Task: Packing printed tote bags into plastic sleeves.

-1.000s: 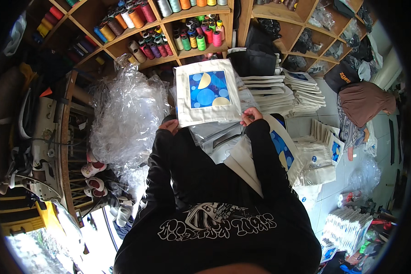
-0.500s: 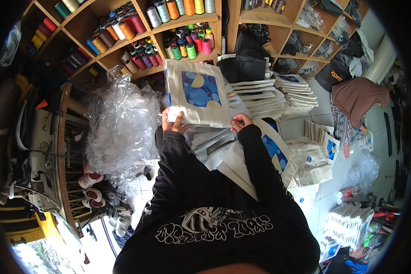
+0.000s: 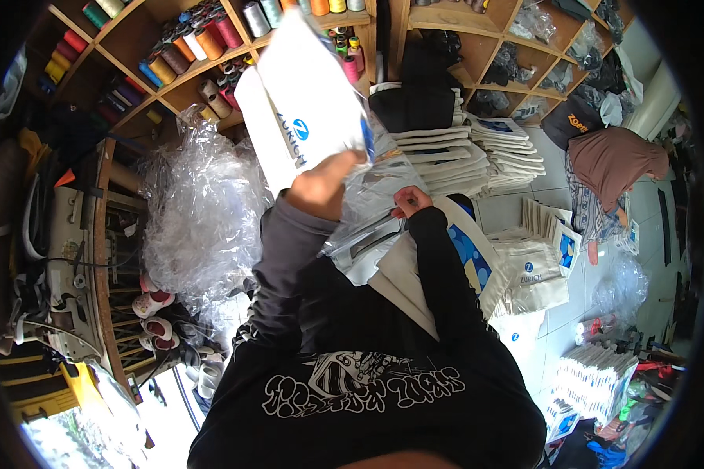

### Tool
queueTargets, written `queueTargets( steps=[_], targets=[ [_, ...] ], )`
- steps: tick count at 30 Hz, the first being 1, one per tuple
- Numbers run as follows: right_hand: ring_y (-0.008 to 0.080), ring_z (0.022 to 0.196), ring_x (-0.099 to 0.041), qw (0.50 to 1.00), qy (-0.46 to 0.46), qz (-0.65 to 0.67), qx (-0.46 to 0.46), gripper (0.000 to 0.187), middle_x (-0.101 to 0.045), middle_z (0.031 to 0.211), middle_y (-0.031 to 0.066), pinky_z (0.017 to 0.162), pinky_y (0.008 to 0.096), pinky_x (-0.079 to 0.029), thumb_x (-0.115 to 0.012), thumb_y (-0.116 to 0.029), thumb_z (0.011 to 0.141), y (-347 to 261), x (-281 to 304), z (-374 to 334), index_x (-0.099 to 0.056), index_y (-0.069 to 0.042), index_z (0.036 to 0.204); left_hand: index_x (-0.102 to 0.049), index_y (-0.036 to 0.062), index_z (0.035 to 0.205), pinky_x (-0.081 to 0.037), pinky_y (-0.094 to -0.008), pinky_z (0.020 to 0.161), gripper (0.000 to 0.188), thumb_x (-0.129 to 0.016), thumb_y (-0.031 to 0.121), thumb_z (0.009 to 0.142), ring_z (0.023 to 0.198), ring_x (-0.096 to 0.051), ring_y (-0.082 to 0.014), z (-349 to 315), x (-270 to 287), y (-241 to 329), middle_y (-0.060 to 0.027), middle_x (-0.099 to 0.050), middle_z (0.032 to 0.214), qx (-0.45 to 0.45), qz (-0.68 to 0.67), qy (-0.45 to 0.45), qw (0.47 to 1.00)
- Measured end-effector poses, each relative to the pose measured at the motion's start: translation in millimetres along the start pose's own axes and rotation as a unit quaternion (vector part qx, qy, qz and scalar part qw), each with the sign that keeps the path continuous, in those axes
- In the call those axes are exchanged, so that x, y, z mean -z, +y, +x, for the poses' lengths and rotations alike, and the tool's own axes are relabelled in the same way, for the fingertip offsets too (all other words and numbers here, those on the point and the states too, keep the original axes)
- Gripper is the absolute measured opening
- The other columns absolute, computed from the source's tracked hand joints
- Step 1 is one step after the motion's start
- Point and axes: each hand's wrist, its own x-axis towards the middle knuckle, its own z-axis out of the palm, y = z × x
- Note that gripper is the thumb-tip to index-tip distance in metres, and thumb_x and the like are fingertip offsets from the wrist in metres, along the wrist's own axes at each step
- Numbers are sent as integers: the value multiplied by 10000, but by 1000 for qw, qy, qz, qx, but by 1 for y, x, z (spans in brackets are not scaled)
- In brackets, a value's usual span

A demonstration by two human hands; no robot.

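Note:
My left hand (image 3: 321,186) grips the lower edge of a folded cream canvas bag (image 3: 309,82), raised and tilted in front of the thread shelves. The bag's white back, with a blue emblem and lettering, faces me; a strip of its blue pattern shows along the right edge. Lower and to the right, my right hand (image 3: 411,202) has its fingers curled in, and nothing shows between them. Clear plastic sleeves (image 3: 371,195) lie between my hands. More canvas bags (image 3: 405,273) rest against my right forearm, one showing a blue circle print.
Stacks of folded bags (image 3: 438,160) stand ahead on the right, below shelves of thread cones (image 3: 203,43). A heap of clear plastic (image 3: 203,203) fills the left side. Another person (image 3: 614,160) sits on the tiled floor at right, near standing bags (image 3: 530,273) and a bundled pile (image 3: 594,383).
My left hand has lifted the bag up and left and turned it, so its plain emblem side now faces me. My right hand has let go of the bag's corner.

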Motion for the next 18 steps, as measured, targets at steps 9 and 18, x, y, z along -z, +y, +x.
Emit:
queueTargets(
  steps=[9,18],
  targets=[
    [202,662,-624,993,-2,82,-90,302,-589,932,138,578,292,-509,-536,-263,863,-2,1,5,-465,-52,1067,-435,181,1110,-459,-480,743,406,-577,214,732,974,-521,-393,-140,-156,-43,-140,-519,1034,223,70,-370,899],
    [122,662,-585,997,-25,-38,64,501,-599,893,93,602,246,-472,-723,-104,686,17,1,1,-463,-69,1113,-373,241,1289,-237,-589,946,684,-616,495,702,1268,-205,-391,-116,-106,-66,-115,-230,1399,277,258,-109,919]
  ],
)
